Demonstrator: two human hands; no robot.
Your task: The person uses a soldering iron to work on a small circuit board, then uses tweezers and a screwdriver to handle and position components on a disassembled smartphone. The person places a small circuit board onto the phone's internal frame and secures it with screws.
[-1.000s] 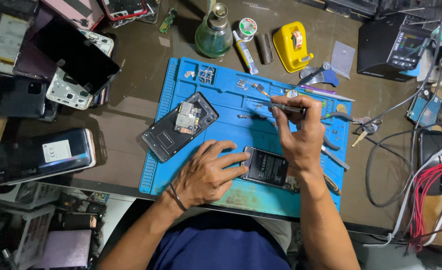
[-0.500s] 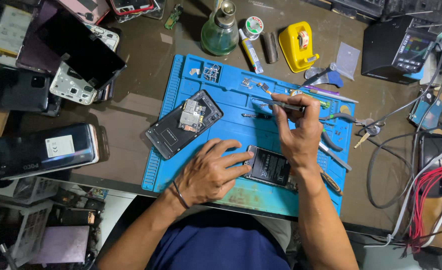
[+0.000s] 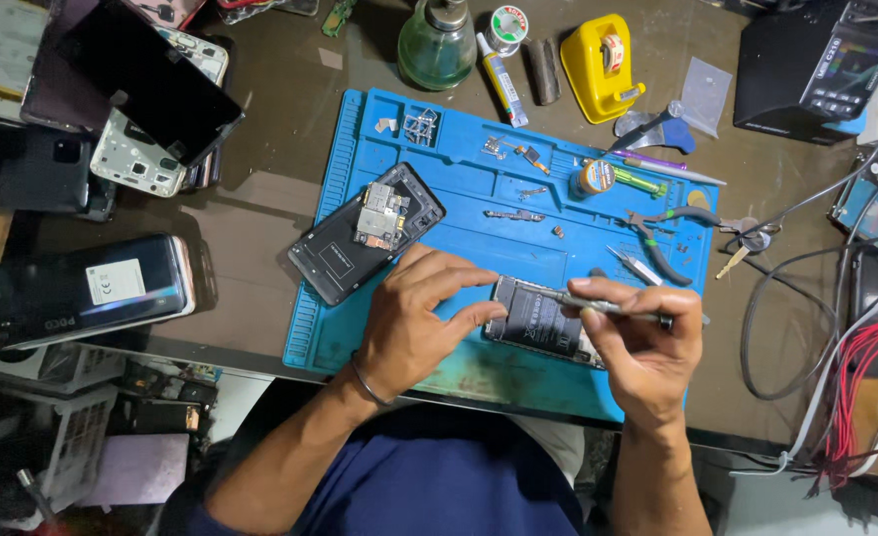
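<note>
Both hands work over a small dark opened phone body [image 3: 543, 323] lying flat at the near edge of a blue silicone repair mat [image 3: 459, 149]. Left hand [image 3: 414, 323] rests on the mat with fingers spread, fingertips pressing the phone's left end, apparently to pin it so it can't slide. Right hand [image 3: 647, 347] pinches a slim metal-shafted tool [image 3: 598, 303] in a pen grip, tip resting on the phone's upper edge; low shaft angle suggests prying or fine screw work, can't tell which.

Up-left on the mat: second opened black phone frame with exposed circuit board [image 3: 367, 231], set diagonally, apart from the hands. Loose small metal parts [image 3: 518, 159] sit in the mat's upper section, likely parked there so they don't roll off. Pliers with dark handles [image 3: 662, 243] and tweezers [image 3: 632, 266] lie just right of the work, within reach.

Beyond the mat on the brown tabletop [image 3: 260, 189]: green glass bottle [image 3: 437, 45], yellow plastic dispenser [image 3: 603, 55], stack of phones [image 3: 82, 288] at left, tangle of red wires [image 3: 861, 387] at right.
</note>
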